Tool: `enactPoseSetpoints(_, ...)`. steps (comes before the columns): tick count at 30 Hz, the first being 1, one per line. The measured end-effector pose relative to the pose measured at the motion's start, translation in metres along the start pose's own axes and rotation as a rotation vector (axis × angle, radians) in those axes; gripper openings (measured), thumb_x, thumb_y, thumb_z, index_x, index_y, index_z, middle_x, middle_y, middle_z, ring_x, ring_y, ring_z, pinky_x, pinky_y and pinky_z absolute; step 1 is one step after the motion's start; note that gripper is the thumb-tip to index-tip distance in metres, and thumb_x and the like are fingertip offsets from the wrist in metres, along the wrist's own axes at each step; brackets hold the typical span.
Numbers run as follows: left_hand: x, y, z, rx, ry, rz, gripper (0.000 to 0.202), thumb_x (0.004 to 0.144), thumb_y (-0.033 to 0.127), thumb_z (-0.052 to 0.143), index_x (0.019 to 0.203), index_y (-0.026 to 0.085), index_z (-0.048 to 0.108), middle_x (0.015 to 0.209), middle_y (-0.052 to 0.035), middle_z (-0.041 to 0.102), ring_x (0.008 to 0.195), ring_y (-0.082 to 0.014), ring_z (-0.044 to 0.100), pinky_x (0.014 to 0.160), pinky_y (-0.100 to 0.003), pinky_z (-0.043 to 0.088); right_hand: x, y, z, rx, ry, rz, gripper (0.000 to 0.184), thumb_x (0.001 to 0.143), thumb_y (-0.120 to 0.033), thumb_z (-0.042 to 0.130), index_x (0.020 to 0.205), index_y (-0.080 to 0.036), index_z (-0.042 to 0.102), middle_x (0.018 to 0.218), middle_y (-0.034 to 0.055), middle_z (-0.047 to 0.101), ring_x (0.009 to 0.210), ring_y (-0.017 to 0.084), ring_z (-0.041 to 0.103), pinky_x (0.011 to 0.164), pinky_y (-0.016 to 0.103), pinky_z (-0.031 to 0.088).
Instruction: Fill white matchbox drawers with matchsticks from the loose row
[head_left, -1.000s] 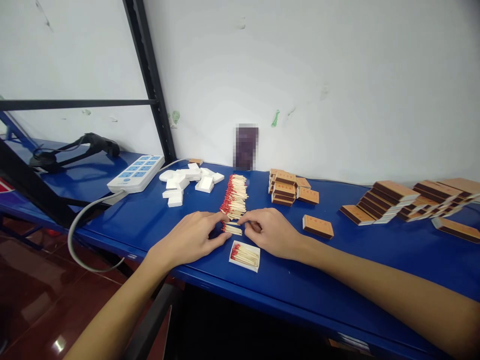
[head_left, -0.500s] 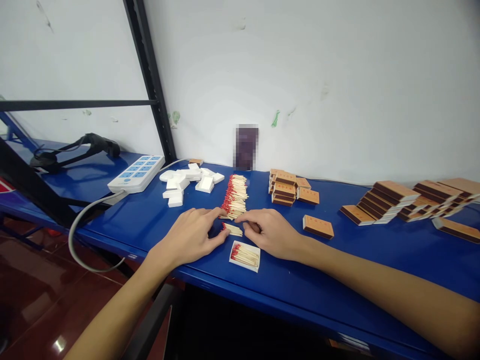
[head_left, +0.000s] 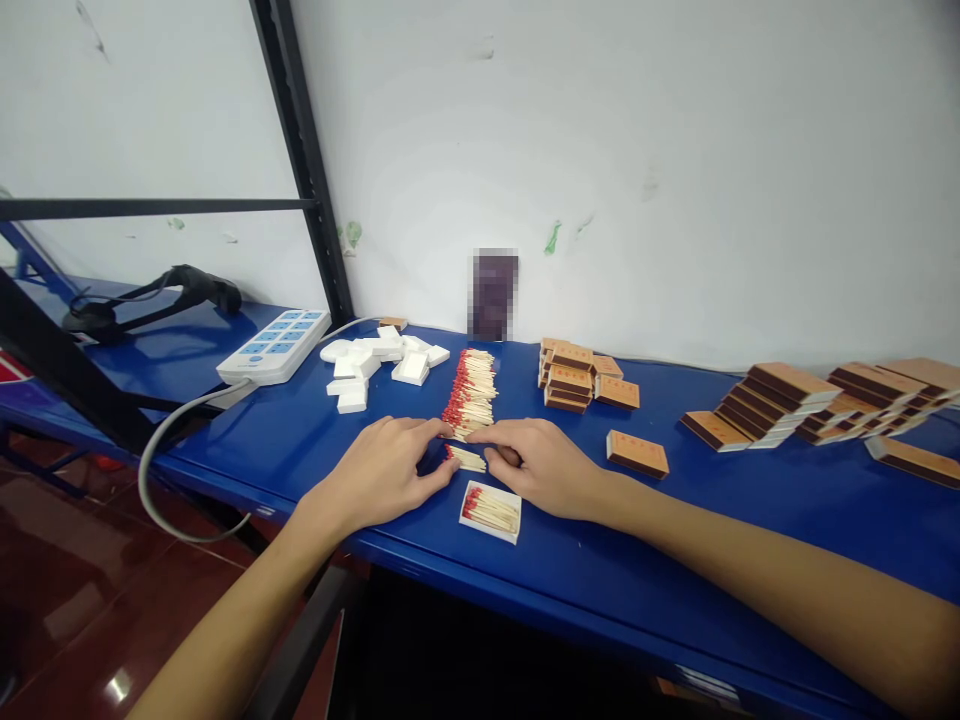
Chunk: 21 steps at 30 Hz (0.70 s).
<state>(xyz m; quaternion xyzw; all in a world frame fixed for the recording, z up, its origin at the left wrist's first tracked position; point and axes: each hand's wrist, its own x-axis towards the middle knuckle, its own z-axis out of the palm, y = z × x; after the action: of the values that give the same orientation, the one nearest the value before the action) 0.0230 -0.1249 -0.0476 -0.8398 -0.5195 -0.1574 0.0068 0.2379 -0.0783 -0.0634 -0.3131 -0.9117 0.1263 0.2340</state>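
Note:
A long pile of red-tipped matches (head_left: pixel 472 388) runs toward me on the blue tabletop, and a small separate bunch of matches (head_left: pixel 468 459) lies just in front of it. At the left side, my left hand (head_left: pixel 396 460) has its index fingertip against the pile's near end and its thumb at the red heads of the bunch, fingers apart. Opposite it, my right hand (head_left: pixel 541 462) stretches its index finger to the pile's near end; its thumb is by the bunch's plain ends and the other fingers curl under. Nearer me sits a white matchbox tray (head_left: pixel 490 536) with matches inside.
Several white trays (head_left: pixel 351 366) lie in a heap at the back left, beside a power strip (head_left: pixel 274 346). Brown matchboxes (head_left: pixel 568 380) are stacked behind my right hand, with a single matchbox (head_left: pixel 637 454) in front and more matchbox stacks (head_left: pixel 777 402) farther right. A black metal post (head_left: pixel 300 130) rises at left.
Both hands stay almost in place at the matches. The right index finger has shifted very slightly left along the pile's near end.

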Motion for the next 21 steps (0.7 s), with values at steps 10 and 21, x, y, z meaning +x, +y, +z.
enactPoseSetpoints(10, 0.0, -0.0019, 0.0016, -0.051, 0.0, 0.028, 0.039, 0.092, 0.042, 0.049, 0.119, 0.017, 0.062, 0.075, -0.0038, 0.065, 0.077, -0.0228, 0.064, 0.071, -0.032, 0.047, 0.0005, -0.0012, -0.0001, -0.016, -0.024, 0.005, 0.031, 0.089, -0.016, 0.047, 0.111, -0.02, 0.068, 0.072, 0.0003, 0.064, 0.062, 0.012, 0.052, 0.063, 0.024, 0.036)
enactPoseSetpoints(21, -0.0003, -0.0023, 0.0013, -0.073, -0.024, 0.039, 0.04, 0.094, 0.041, 0.047, 0.122, 0.017, 0.059, 0.077, -0.0041, 0.066, 0.077, -0.0234, 0.065, 0.072, -0.032, 0.047, 0.001, -0.0009, 0.0, -0.017, -0.015, 0.0, 0.031, 0.091, -0.019, 0.047, 0.114, -0.019, 0.067, 0.073, 0.0006, 0.062, 0.063, 0.013, 0.052, 0.064, 0.025, 0.037)
